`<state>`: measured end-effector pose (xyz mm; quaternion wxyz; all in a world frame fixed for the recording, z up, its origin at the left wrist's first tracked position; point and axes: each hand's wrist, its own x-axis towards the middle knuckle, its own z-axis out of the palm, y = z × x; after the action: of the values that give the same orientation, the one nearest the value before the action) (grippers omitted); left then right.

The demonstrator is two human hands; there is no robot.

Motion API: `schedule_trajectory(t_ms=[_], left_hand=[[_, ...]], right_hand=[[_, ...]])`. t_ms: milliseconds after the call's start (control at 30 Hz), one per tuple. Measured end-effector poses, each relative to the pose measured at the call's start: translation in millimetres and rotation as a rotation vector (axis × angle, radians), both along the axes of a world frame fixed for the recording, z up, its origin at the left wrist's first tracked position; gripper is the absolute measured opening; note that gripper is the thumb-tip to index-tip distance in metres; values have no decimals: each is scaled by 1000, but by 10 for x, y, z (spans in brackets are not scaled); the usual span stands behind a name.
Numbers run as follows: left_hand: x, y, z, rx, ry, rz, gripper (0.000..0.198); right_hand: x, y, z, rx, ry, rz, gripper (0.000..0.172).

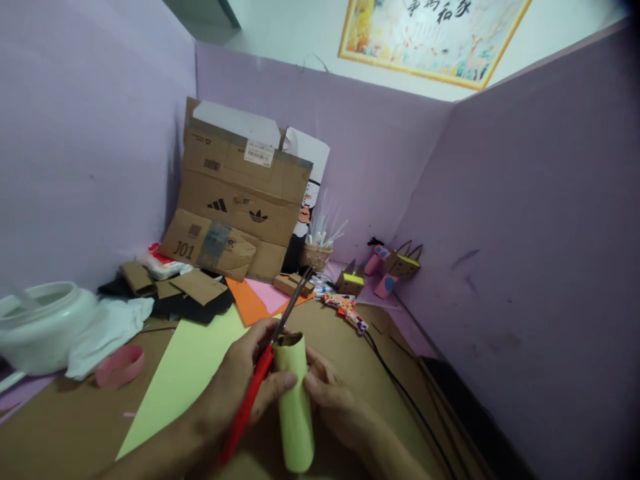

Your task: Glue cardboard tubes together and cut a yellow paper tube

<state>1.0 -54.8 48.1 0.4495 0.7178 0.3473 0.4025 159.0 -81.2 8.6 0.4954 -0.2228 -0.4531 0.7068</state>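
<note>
A cardboard tube (295,407) wrapped in pale yellow-green paper is held between both hands, its brown open top end tilted away from me. My left hand (245,373) has its thumb pressed on the tube's left side. In the same hand rest scissors (256,387) with red handles, their blades pointing up and away past the tube's rim. My right hand (335,393) grips the tube from the right, thumb against the paper and fingers partly hidden behind it. Under my left arm lies a yellow-green paper sheet (170,380).
A white pot (55,333), a white cloth (113,330) and a pink ring (120,365) are at left. A floral glue gun (345,310) with a black cord lies right of centre. Behind stand flattened cardboard (235,187), a basket (316,257) and cardboard figures (400,265). Purple panels enclose the table.
</note>
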Motion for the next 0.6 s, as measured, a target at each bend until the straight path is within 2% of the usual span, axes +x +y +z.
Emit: schedule_trajectory(t_ms=[100,233,367,433,600], left_hand=[[10,-48,-19,39,76,122,38],[-26,-69,-30,146,133,109,29],[-144,52,-16,518,206,52,21],[-214,133,-2,637,282,57,22],[-322,238,17,544,418,17,31]], right_hand=[[20,-14,21,36,-122,-20,67],[91,-1,15,82,-237,-69,60],[231,40,45,51,-199,-146,50],[303,65,84,13,-177,-166,49],[414,118,143,-49,-92,-217,43]])
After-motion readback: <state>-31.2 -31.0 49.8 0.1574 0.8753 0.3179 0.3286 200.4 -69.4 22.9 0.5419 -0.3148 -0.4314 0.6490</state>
